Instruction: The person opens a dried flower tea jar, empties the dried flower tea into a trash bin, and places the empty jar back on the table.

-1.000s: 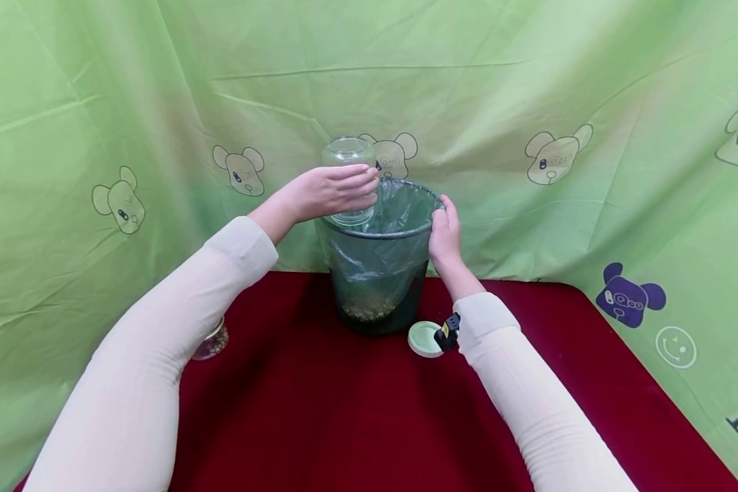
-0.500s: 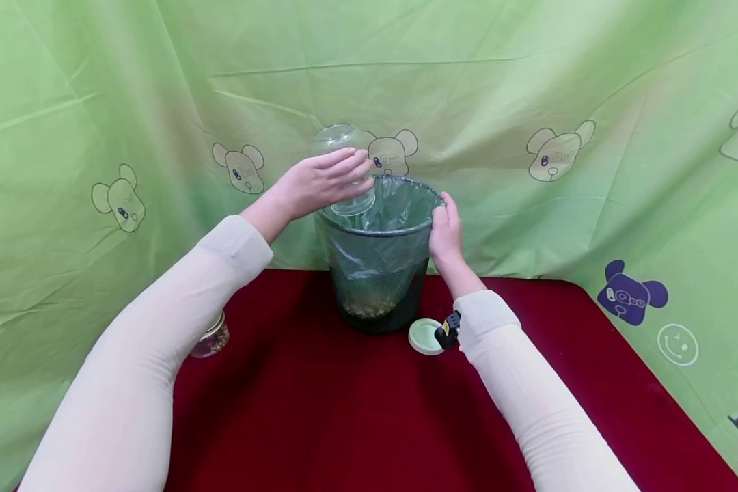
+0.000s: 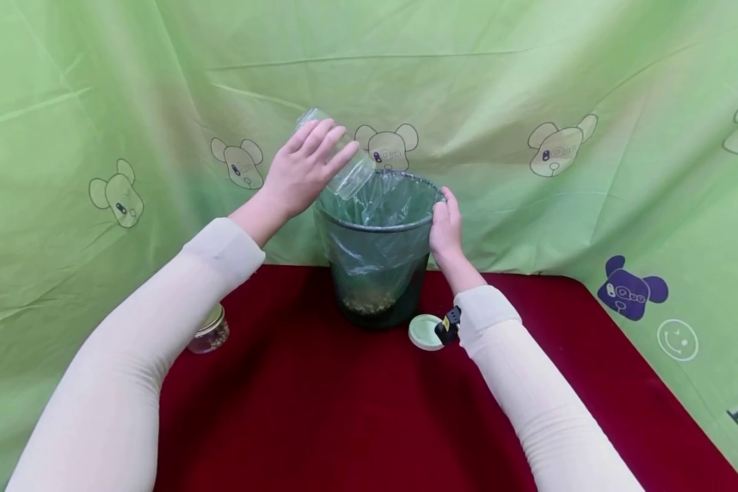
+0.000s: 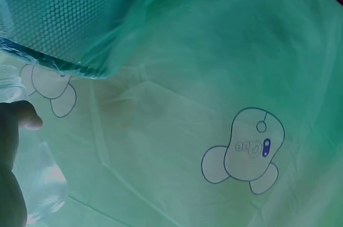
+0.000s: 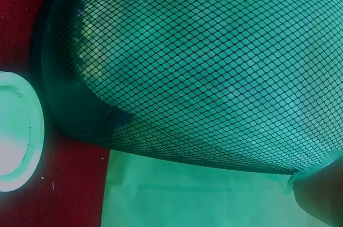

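Observation:
My left hand (image 3: 307, 164) grips a clear jar (image 3: 352, 176), tilted with its mouth low over the left rim of a black mesh wastebasket (image 3: 375, 287). No contents show in the jar. A clear plastic bag (image 3: 369, 249) lines the basket and folds over its rim. Pale grainy stuff (image 3: 369, 301) lies in the bottom, visible through the mesh; the right wrist view shows it as a yellowish patch (image 5: 94, 39). My right hand (image 3: 445, 229) holds the basket's right rim, thumb and fingers around the edge and the bag. In the left wrist view my thumb (image 4: 29, 115) presses the jar's side.
A pale green lid (image 3: 426, 332) lies on the red tablecloth (image 3: 332, 410), right of the basket. Behind my left sleeve stands another jar (image 3: 212, 335) with small pieces inside, partly hidden. A green curtain (image 3: 467, 82) with bear drawings hangs close behind.
My left hand has lifted and moved left, tipping the jar from upside down to a slant, its base swinging left. My right hand keeps its hold on the basket rim.

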A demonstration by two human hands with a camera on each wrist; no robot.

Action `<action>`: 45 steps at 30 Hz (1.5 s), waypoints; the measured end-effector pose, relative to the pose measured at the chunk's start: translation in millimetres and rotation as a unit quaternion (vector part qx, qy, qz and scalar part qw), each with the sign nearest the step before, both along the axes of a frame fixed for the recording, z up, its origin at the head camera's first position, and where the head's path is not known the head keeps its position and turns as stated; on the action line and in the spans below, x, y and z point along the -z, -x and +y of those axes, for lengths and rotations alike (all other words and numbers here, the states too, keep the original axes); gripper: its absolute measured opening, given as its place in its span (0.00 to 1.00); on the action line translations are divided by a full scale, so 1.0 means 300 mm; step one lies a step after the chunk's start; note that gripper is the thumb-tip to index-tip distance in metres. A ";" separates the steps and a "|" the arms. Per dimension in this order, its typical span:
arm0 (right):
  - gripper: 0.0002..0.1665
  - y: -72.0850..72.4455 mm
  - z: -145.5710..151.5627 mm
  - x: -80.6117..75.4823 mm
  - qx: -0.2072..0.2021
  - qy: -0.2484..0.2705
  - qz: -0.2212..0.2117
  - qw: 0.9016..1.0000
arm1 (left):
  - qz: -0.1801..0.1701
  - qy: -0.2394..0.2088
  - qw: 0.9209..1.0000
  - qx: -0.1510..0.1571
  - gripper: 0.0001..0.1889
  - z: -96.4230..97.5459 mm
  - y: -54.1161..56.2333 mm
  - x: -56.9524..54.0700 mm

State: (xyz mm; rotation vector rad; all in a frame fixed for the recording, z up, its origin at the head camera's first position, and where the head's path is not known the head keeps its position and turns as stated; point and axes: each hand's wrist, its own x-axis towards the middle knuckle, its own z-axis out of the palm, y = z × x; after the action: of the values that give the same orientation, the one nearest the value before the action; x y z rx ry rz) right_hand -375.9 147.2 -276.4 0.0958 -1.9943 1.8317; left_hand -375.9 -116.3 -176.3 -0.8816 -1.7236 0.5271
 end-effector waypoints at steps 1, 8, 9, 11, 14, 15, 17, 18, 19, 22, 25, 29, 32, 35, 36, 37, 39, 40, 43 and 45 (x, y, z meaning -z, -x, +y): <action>0.34 0.001 0.001 0.000 0.000 0.001 0.000 1.000 | -0.013 -0.020 1.000 -0.003 0.25 0.000 -0.004 0.001; 0.35 0.003 0.003 -0.004 0.001 0.011 0.000 1.000 | -0.129 -0.120 0.983 -0.045 0.36 -0.023 -0.035 0.005; 0.35 0.003 0.004 -0.004 0.001 0.011 -0.001 1.000 | -0.147 -0.132 0.979 -0.049 0.38 -0.029 -0.040 0.006; 0.35 0.002 0.004 -0.002 -0.001 0.012 -0.003 1.000 | -0.178 -0.157 0.970 -0.049 0.40 -0.043 -0.050 0.009; 0.35 0.001 0.005 0.000 -0.002 0.013 -0.005 1.000 | -0.211 -0.200 0.956 -0.037 0.44 -0.064 -0.066 0.016; 0.34 0.001 0.005 0.000 -0.002 0.014 -0.005 1.000 | -0.219 -0.216 0.951 -0.032 0.44 -0.070 -0.071 0.019; 0.34 0.001 0.004 0.001 -0.002 0.016 -0.002 1.000 | -0.231 -0.251 0.940 -0.019 0.45 -0.084 -0.081 0.025; 0.34 0.001 0.004 0.001 -0.002 0.017 -0.001 1.000 | -0.238 -0.269 0.933 -0.016 0.45 -0.090 -0.085 0.029; 0.34 0.002 0.004 0.002 -0.002 0.018 0.000 1.000 | -0.246 -0.286 0.926 -0.014 0.45 -0.097 -0.089 0.032; 0.34 0.002 0.003 0.003 -0.001 0.019 -0.001 1.000 | -0.269 -0.333 0.904 -0.013 0.45 -0.114 -0.102 0.043; 0.34 0.003 0.003 0.004 0.002 0.018 -0.003 1.000 | -0.294 -0.373 0.880 -0.012 0.44 -0.127 -0.116 0.054; 0.34 0.003 0.003 0.005 0.004 0.013 -0.001 1.000 | -0.332 -0.424 0.842 -0.001 0.45 -0.138 -0.142 0.069; 0.34 0.003 0.002 0.005 0.003 0.012 0.004 1.000 | -0.356 -0.450 0.819 0.004 0.46 -0.145 -0.163 0.085; 0.34 0.003 0.002 0.004 0.001 0.013 0.007 1.000 | -0.377 -0.469 0.799 0.010 0.47 -0.149 -0.183 0.105; 0.34 0.002 0.002 0.004 0.001 0.013 0.007 1.000 | -0.383 -0.476 0.791 0.013 0.47 -0.151 -0.189 0.113; 0.34 0.001 0.002 0.003 0.001 0.012 0.007 1.000 | -0.388 -0.483 0.785 0.016 0.46 -0.152 -0.196 0.120; 0.34 0.000 0.002 0.003 0.000 0.012 0.006 1.000 | -0.398 -0.496 0.771 0.025 0.45 -0.154 -0.211 0.135; 0.34 -0.001 0.002 0.002 0.000 0.011 0.005 1.000 | -0.402 -0.501 0.766 0.029 0.44 -0.155 -0.219 0.142; 0.34 -0.002 0.001 0.001 0.000 0.012 0.003 1.000 | -0.413 -0.507 0.756 0.036 0.42 -0.156 -0.237 0.165; 0.34 -0.001 0.002 0.001 -0.003 0.013 0.002 1.000 | -0.425 -0.509 0.747 0.043 0.42 -0.156 -0.248 0.178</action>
State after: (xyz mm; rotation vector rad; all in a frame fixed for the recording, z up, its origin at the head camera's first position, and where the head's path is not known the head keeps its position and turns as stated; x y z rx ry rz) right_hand -375.7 147.9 -276.7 0.0984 -1.9677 1.8597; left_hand -301.5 -163.2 -229.8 -0.3430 -2.3090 -1.0223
